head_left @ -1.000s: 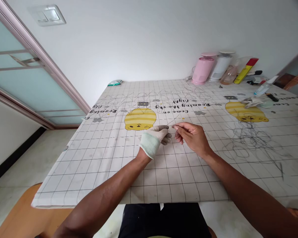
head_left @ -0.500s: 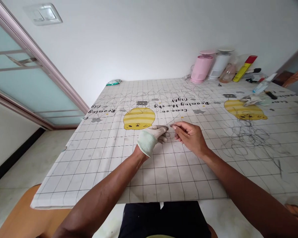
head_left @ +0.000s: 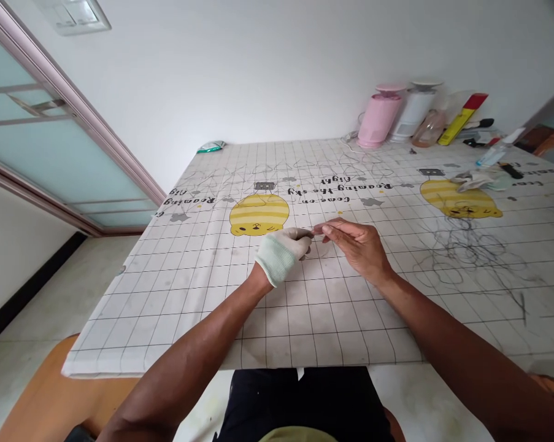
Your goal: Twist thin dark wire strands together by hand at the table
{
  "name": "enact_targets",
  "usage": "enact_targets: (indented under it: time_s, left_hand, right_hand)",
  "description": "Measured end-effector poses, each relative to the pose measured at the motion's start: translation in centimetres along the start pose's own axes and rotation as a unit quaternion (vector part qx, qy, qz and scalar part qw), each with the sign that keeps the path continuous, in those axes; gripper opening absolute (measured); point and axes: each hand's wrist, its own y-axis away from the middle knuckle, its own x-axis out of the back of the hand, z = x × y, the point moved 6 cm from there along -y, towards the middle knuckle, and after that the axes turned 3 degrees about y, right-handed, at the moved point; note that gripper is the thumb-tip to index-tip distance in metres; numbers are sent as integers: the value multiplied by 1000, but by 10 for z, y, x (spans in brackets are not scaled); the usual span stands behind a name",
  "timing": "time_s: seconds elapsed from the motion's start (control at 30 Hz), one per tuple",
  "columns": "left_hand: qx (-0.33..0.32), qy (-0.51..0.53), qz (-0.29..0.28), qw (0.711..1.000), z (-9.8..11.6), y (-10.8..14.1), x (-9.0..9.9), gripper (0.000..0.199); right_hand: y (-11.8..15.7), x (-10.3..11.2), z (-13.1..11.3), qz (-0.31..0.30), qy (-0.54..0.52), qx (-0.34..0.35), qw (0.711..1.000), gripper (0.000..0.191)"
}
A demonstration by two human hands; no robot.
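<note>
My left hand, in a white glove with a pale green cuff, is closed in a pinch above the middle of the table. Bare, my right hand pinches thumb against forefinger, its fingertips almost touching the left ones. Between them is a piece of thin wire, barely visible now and mostly hidden by the fingers. To the right lies a loose tangle of thin dark wire. More thin bent strands are spread along the back of the table.
A checked tablecloth covers the table. At the back right stand a pink cylindrical device, a white one, a yellow-and-red can and a clear bottle. A crumpled glove lies nearby. A green-white packet sits at the back left.
My fingertips have come closer together, and the right hand has turned slightly. The wire end that stuck up between them no longer shows. The view has shifted a little.
</note>
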Motion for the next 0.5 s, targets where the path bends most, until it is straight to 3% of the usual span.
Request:
enact_targets:
  time_s: [0.23, 0.33, 0.5]
  left_hand:
    - [-76, -231, 73, 967, 1, -3, -1, 29]
    - [-76, -250, 82, 962, -2, -4, -1, 30]
    - [-37, -204, 36, 978, -5, -3, 0, 29]
  right_hand:
    - [6, -8, -18, -25, 87, 102, 991, 25]
    - [7, -8, -20, -21, 115, 128, 985, 27]
    - [9, -10, -26, -31, 143, 214, 966, 29]
